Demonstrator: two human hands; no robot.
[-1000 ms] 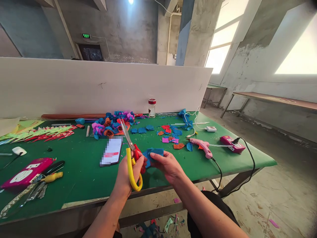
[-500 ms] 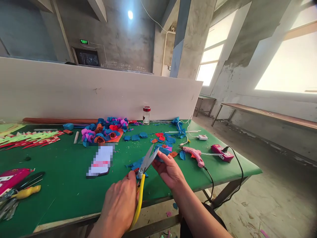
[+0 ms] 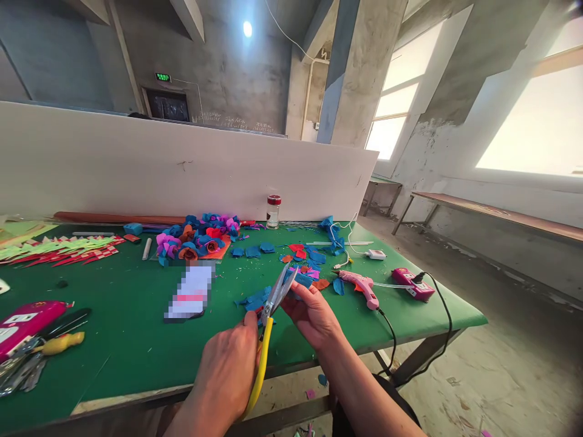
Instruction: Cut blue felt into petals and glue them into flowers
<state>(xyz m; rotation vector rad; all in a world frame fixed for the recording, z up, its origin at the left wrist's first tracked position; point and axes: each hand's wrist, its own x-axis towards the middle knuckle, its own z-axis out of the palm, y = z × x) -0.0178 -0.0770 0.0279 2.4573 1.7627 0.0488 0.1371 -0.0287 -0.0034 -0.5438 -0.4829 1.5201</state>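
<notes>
Left hand (image 3: 231, 364), in head view, clamped on yellow-handled scissors (image 3: 269, 308), blades parted, tips close to right hand (image 3: 315, 315). Right hand pinching blue paper piece (image 3: 304, 280) beside blades, above green surface (image 3: 136, 343); cannot tell whether blades touch it. Blue paper scraps (image 3: 253, 300) on surface, just left of scissors' pivot. Pink glue gun (image 3: 361, 283) lying right of hands, nozzle pointing left. Phone (image 3: 192, 291) left of scissors. Paper roses (image 3: 200, 238) heaped behind phone; red-lidded jar (image 3: 273, 212) upright farther back, before white board (image 3: 195, 145).

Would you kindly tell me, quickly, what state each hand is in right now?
Left hand: closed on the scissors, blades parted.
Right hand: fingers closed, pinching blue paper by the blades.
</notes>
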